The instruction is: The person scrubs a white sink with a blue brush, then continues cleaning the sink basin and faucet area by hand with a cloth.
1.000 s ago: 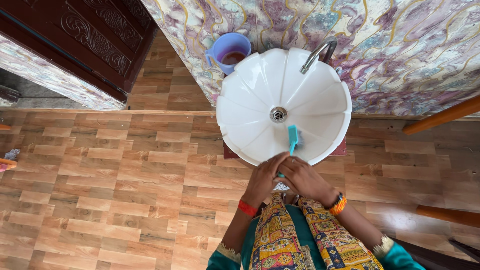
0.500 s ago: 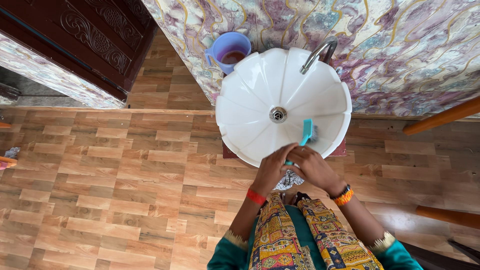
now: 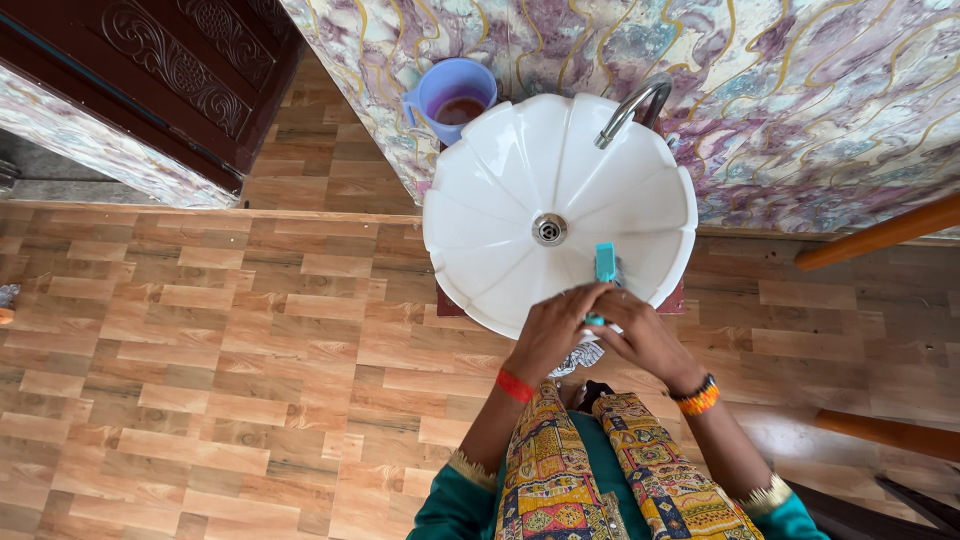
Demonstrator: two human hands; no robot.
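Both of my hands meet at the near rim of the white basin [image 3: 480, 200], just below the middle of the frame. Left hand [image 3: 553, 325], with a red band at the wrist, curls its fingers around the lower end of a small turquoise brush-like tool [image 3: 604, 265]; right hand [image 3: 645, 335], with an orange and dark bangle at the wrist, closes against the same lower end from the other side, so the two hands touch each other there. That tool stands nearly upright out of my grip, its top over the inner slope of the basin, right of the round metal drain [image 3: 549, 229]. It may be a toothbrush, though it is too small to tell for sure. A curved metal tap [image 3: 630, 108] arches over the far side of the basin, toward the top of the frame. A lilac mug [image 3: 440, 85] with brownish liquid sits just beside the basin at its upper left, against the marbled wall [image 3: 800, 100]. Wood-patterned floor [image 3: 200, 350] fills the left and lower left, and a dark carved door [image 3: 190, 60] stands in the upper left corner
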